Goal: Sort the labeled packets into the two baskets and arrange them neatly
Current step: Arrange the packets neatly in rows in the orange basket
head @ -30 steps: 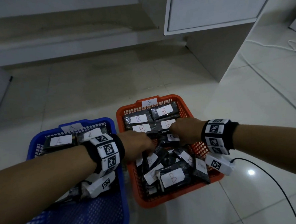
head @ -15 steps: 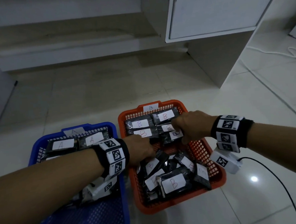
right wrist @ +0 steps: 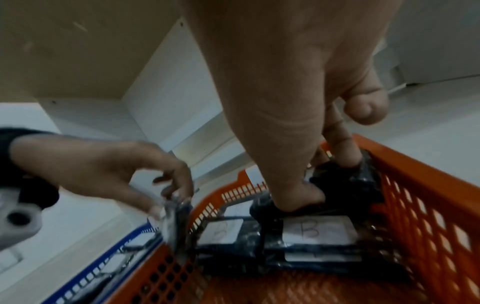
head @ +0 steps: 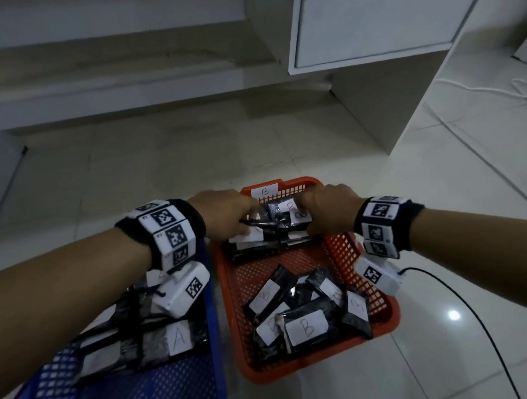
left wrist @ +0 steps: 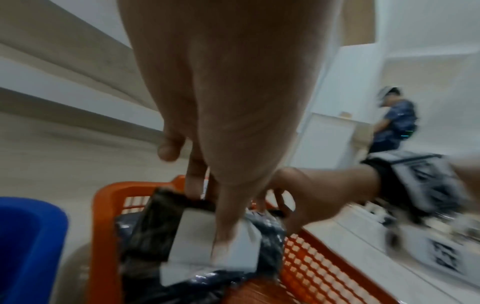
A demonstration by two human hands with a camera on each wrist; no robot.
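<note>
An orange basket (head: 297, 371) tagged B holds black packets with white B labels: a stacked row at its far end and a loose pile (head: 305, 327) at its near end. My left hand (head: 248, 228) pinches a black packet (left wrist: 155, 226) at the far left of that row, thumb on its white label. My right hand (head: 303, 218) pinches another black packet (right wrist: 345, 185) at the far right, thumb on top and fingers behind. The blue basket (head: 216, 341) on the left holds packets labelled A (head: 178, 338), partly hidden under my left forearm.
Both baskets stand on a pale tiled floor. A white cabinet (head: 368, 17) rises beyond them on the right. A white cord (head: 524, 87) lies at the far right and a black cable (head: 466, 304) trails from my right wrist. Another person (left wrist: 397, 123) stands in the background.
Both hands have moved from the middle of the orange basket to its far end, each holding a packet. The middle of the orange basket now shows bare mesh.
</note>
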